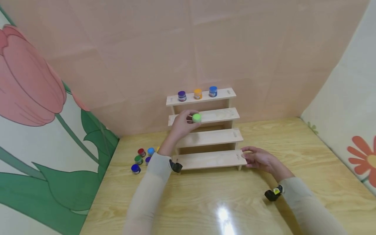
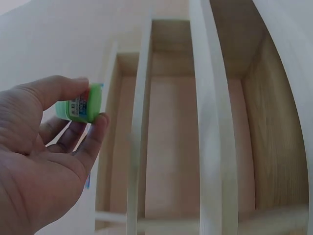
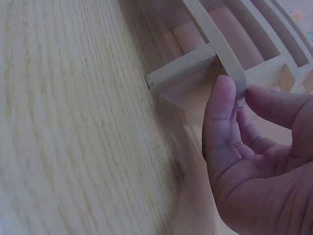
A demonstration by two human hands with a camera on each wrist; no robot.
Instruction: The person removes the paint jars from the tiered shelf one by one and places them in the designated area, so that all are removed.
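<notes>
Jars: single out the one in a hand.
The light-green jar, pinched by the left hand; the other visible jars sit on the table or the top shelf.

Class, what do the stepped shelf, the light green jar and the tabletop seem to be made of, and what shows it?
Stepped shelf: wood, apparently unvarnished; pale, matte boards with faint grain.
Light green jar: probably plastic; smooth, evenly coloured lid.
Tabletop: wood or wood-look laminate; yellow-brown grain, with bright glare suggesting a glossy finish.
</notes>
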